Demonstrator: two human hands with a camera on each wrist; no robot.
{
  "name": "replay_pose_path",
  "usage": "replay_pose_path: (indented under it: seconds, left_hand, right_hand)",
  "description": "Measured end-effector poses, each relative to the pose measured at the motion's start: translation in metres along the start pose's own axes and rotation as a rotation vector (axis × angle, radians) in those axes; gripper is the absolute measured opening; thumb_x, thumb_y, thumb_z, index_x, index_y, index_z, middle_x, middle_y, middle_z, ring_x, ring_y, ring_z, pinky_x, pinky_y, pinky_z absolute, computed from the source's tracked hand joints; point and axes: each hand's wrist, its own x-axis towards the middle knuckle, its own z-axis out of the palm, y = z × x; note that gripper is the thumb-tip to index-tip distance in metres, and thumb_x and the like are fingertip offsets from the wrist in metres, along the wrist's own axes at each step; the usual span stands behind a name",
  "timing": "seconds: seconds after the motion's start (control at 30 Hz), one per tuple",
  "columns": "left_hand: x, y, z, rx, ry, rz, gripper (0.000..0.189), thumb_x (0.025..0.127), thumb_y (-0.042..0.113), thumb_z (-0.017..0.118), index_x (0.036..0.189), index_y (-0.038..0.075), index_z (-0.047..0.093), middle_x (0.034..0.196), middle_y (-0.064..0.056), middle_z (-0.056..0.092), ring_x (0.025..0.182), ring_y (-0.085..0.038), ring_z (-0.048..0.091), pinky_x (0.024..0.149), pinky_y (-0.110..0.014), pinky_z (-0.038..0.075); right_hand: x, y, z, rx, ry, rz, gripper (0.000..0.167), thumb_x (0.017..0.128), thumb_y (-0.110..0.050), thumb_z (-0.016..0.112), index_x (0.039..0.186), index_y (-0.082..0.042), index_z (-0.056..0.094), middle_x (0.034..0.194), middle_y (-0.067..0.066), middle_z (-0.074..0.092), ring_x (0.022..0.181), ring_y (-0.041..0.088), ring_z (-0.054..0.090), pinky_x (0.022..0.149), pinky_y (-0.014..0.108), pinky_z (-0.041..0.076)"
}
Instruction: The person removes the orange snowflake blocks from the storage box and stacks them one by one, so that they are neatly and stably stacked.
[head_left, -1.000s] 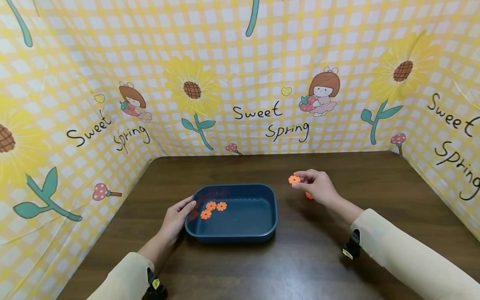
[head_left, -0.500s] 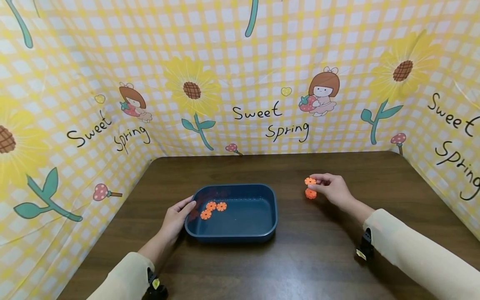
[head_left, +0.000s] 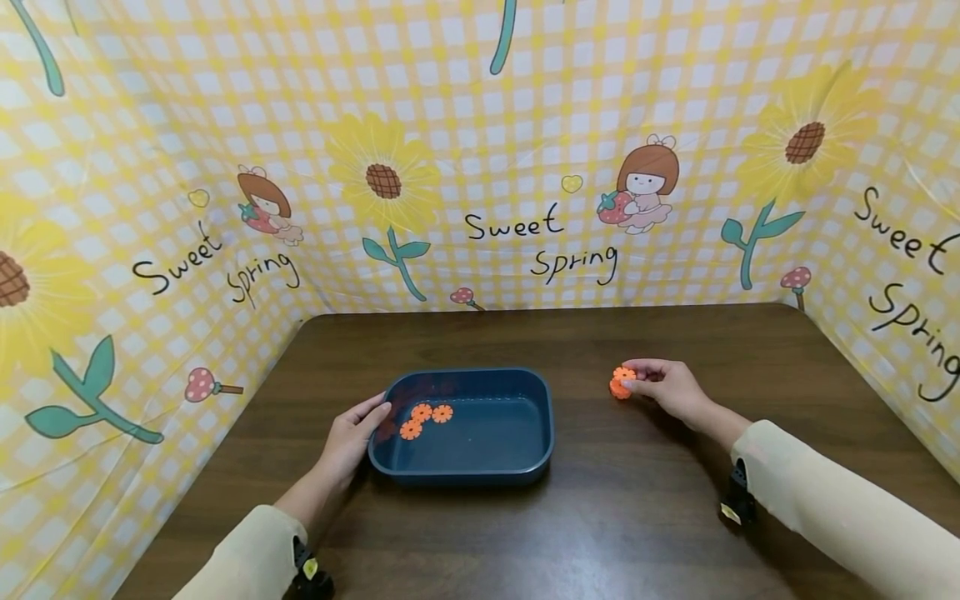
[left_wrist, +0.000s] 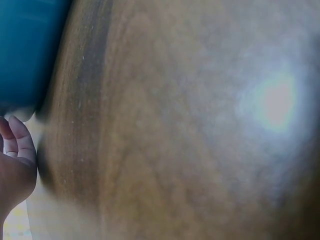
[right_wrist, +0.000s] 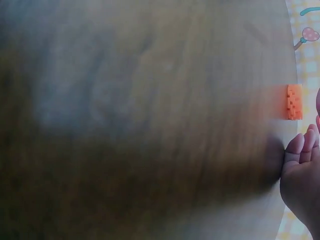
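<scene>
A dark blue rectangular tub (head_left: 468,477) stands left of the table's middle. My left hand (head_left: 347,444) grips its left end, the thumb over the rim and the fingers along the outer wall. Inside lie three orange flower-shaped plastic discs (head_left: 422,412). To the right of the tub, my right hand (head_left: 670,388) pinches another orange flower-shaped disc (head_left: 623,374) between thumb and fingers. That disc overlaps the top of a small stack of like discs (head_left: 618,391) on the table. From the side, the right wrist view shows the stack (right_wrist: 294,102) close to my fingertips.
The brown wooden table (head_left: 465,542) reaches back to a yellow checked cloth (head_left: 495,167) that hangs behind and on both sides. Black wrist cameras (head_left: 738,492) sit at both pale sleeve cuffs.
My right hand has moved right and then down, bringing its disc from left of the stack to the stack's top. My left hand and the tub stay in place.
</scene>
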Motion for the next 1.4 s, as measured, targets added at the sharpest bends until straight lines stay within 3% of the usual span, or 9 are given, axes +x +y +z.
replay_pose_path:
  seconds: [0.23,0.7,1.2,1.4]
  left_hand:
    - [0.0002,0.0008,0.0014,-0.011,-0.003,0.003,0.056,0.096,0.036,0.061,0.143,0.007,0.049,0.140,-0.019,0.050,0.110,-0.024,0.060,0.085,-0.031,0.053]
    - [-0.0009,0.0004,0.0012,0.002,0.001,0.004,0.053,0.098,0.034,0.060,0.143,0.007,0.049,0.140,-0.020,0.050,0.112,-0.025,0.059,0.084,-0.030,0.053]
    - [-0.0001,-0.0044,0.0011,0.001,0.002,0.026,0.058,0.095,0.039,0.063,0.142,0.007,0.050,0.136,-0.020,0.053,0.106,-0.022,0.061,0.082,-0.029,0.054]
    - [-0.0007,-0.0025,0.0017,0.001,0.004,0.027,0.056,0.096,0.037,0.062,0.142,0.006,0.051,0.134,-0.020,0.055,0.103,-0.021,0.063,0.082,-0.030,0.054]
  right_hand:
    - [-0.0005,0.0024,0.0010,-0.020,-0.006,-0.002,0.041,0.085,-0.013,0.077,0.120,0.005,0.065,0.088,0.008,0.058,0.073,0.015,0.048,0.056,0.022,0.044]
    - [-0.0020,0.0016,0.0019,-0.161,-0.011,-0.029,0.039,0.083,-0.018,0.079,0.116,0.001,0.069,0.088,0.008,0.058,0.076,0.021,0.047,0.060,0.024,0.041]
    - [-0.0020,0.0059,0.0042,-0.224,-0.013,-0.081,0.039,0.085,-0.018,0.077,0.118,0.001,0.068,0.088,0.006,0.056,0.074,0.021,0.047,0.062,0.027,0.040]
    - [-0.0021,0.0038,0.0046,-0.230,-0.015,-0.065,0.040,0.085,-0.020,0.077,0.119,0.000,0.068,0.089,0.007,0.056,0.074,0.021,0.046,0.063,0.027,0.039]
